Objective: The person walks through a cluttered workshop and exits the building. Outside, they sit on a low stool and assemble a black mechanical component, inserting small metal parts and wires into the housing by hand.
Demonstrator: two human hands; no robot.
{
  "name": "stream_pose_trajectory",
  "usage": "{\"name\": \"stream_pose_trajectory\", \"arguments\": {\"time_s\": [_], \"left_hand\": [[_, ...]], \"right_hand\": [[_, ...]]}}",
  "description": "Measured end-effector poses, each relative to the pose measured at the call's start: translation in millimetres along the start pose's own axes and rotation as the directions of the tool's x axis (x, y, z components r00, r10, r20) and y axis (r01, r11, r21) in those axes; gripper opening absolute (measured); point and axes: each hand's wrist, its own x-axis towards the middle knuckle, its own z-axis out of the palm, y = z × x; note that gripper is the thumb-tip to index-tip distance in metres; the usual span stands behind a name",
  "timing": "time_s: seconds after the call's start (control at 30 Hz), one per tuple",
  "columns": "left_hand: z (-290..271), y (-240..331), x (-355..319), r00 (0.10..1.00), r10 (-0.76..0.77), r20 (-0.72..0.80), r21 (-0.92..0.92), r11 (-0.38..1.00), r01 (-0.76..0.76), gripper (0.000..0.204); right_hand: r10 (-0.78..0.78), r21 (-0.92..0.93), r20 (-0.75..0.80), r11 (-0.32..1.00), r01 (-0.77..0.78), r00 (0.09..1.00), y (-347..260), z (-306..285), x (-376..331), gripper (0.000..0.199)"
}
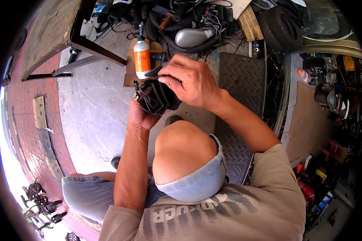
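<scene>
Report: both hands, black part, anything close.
Left hand holding black part from below. Right hand pinching dark piece at its far edge. Orange-and-white bottle standing just beyond.

Matt plast. part (163,95) & smooth plast. bottle (142,61)

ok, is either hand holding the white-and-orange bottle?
No, the bottle stands on the cardboard, while the left hand holds the black part and the right hand pinches at its edge.

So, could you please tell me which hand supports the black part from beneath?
The left hand, partly hidden beneath the black part; the right hand instead pinches a dark flat piece above.
</scene>
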Motion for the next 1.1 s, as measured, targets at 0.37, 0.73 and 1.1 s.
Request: {"name": "stream_pose_trajectory", "arguments": {"time_s": [0.37, 0.73, 1.1], "left_hand": [[-21.9, -3.1, 8.3, 0.998, 0.061, 0.013, -0.058, 0.996, -0.060, 0.041], [-20.2, -4.3, 10.0, 0.968, 0.230, 0.102, 0.042, 0.971, -0.235, 0.046], [-16.6, -5.6, 2.7, 0.953, 0.303, 0.019, 0.272, 0.916, -0.296, 0.040]], "right_hand": [[0.442, 0.341, -0.172, 0.865, -0.368, 0.880, 0.7, 51.4, -28.2, 0.029], [0.467, -0.017, 0.029, 0.884, -0.467, 0.884, -25.3, 13.7, -33.9, 0.036], [0.393, -0.149, 0.209, 0.918, -0.368, 0.896, 5.1, 24.5, -30.4, 0.030]]}}
